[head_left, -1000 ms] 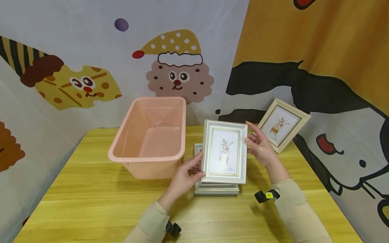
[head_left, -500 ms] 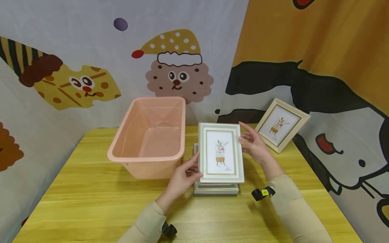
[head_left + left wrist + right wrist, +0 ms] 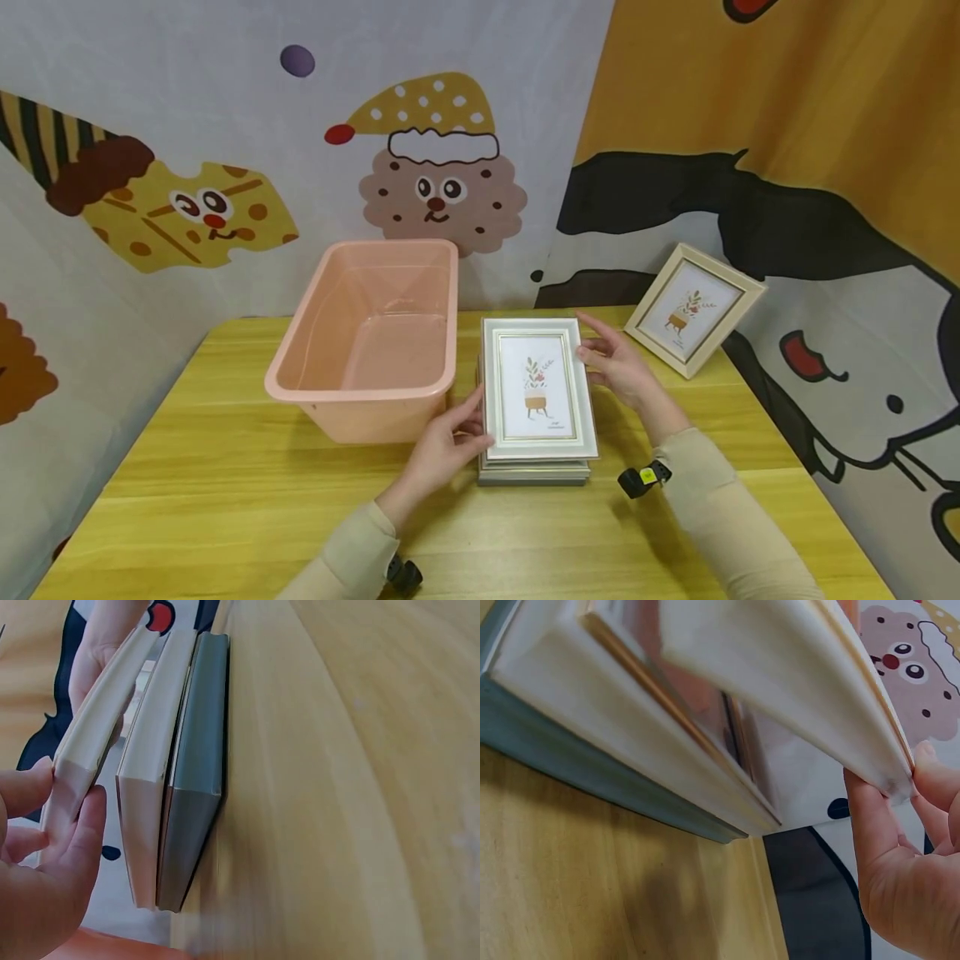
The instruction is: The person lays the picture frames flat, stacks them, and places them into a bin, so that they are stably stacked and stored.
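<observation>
Both my hands hold a white picture frame (image 3: 538,400) with a gold inner line and a potted-plant print, face up. My left hand (image 3: 441,454) pinches its left edge near the lower corner, and my right hand (image 3: 618,367) pinches the right edge near the far corner. Beneath it on the table lie two stacked frames: another white frame (image 3: 150,727) on top of a grey-green frame (image 3: 202,727). Both wrist views show a gap between the held frame and this stack, with the held one slightly tilted. The stack is mostly covered in the head view.
A pink plastic tub (image 3: 360,394) stands close to the left of the stack. At the back right, a beige picture frame (image 3: 693,310) is propped at a slant. A cartoon-print cloth (image 3: 442,50) hangs behind the wooden table (image 3: 225,500).
Both hands have brought the white picture frame left and down over the stack, turning it to line up more nearly with it. The grip has stayed on the same edges.
</observation>
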Available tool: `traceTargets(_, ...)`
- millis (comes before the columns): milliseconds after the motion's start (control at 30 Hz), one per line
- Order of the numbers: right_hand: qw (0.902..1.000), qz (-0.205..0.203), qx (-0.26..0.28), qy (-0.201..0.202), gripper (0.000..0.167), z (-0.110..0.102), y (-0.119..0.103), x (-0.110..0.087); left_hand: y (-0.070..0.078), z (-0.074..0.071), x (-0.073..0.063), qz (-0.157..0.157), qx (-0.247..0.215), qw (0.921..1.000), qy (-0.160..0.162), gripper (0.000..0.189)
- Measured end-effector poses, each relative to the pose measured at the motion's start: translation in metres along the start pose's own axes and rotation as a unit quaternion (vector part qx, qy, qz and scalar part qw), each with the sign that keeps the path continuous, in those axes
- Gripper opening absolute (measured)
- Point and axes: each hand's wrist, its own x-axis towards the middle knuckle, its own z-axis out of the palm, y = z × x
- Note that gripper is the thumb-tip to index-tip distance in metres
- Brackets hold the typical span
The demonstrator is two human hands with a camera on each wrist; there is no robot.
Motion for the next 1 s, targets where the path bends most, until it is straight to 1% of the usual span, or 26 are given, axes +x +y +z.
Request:
traceTargets(200, 0.9994, 0.028, -0.018, 0.012, 0.064, 0.003, 0.006, 0.003, -0.002, -0.003, -0.001, 0.001, 0.023, 0.9997, -0.010, 0.069)
traceTargets(267, 0.9987, 0.039, -0.027, 0.016, 0.064, 0.003, 0.007, 0.004, -0.003, -0.003, -0.001, 0.001, 0.024, 0.9996, -0.013, 0.069)
traceTargets(400, 0.9976, 0.048, -0.047, 0.017, 0.064, 0.004, 0.007, 0.004, -0.006, -0.003, 0.000, 0.004, 0.026, 0.9995, -0.018, 0.069)
traceTargets(567, 0.9962, 0.052, -0.069, 0.015, 0.065, 0.003, 0.008, 0.004, -0.007, -0.003, 0.000, 0.011, 0.042, 0.9989, -0.019, 0.069)
traceTargets(733, 0.9944, 0.053, -0.090, 0.012, 0.065, 0.002, 0.010, 0.005, -0.004, -0.001, -0.001, 0.014, 0.080, 0.9965, -0.019, 0.069)
traceTargets(867, 0.9940, 0.049, -0.097, 0.006, 0.064, 0.001, 0.014, 0.005, -0.002, 0.000, -0.001, 0.018, 0.094, 0.9952, -0.020, 0.068)
traceTargets(1000, 0.9949, 0.046, -0.089, 0.002, 0.063, 0.000, 0.018, 0.007, 0.001, 0.001, -0.001, 0.028, 0.099, 0.9944, -0.025, 0.069)
